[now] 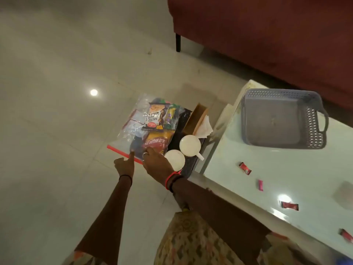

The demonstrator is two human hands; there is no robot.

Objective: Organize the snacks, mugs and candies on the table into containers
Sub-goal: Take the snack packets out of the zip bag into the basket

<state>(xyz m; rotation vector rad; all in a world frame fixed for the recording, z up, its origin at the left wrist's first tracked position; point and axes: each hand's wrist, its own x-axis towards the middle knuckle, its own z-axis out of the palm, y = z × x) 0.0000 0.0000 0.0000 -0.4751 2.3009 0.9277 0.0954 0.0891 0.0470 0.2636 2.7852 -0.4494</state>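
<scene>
Item 1, left grip: forearm stretched forward over the floor. Index finger straight, tip pressing the red zip strip of the clear zip-lock bag. It holds nothing.
Item 2, right grip: banded wrist, back of hand up. Fingers lie straight on the bag's mouth over the Aloo Bhujia Sev packet, none curled round it.
Item 3, bag contents: salted peanuts packet beyond the Sev packet; other packs unclear.
Item 4, dark tray: off the worktop's left end, partly under the bag. It carries two white mugs, just right of the right grip, and a brown tissue box farther back.
Item 5, worktop: four wrapped candies, scattered from the near edge inward.
Item 6, grey perforated basket: far-left corner.
Item 7, red sofa: behind.
</scene>
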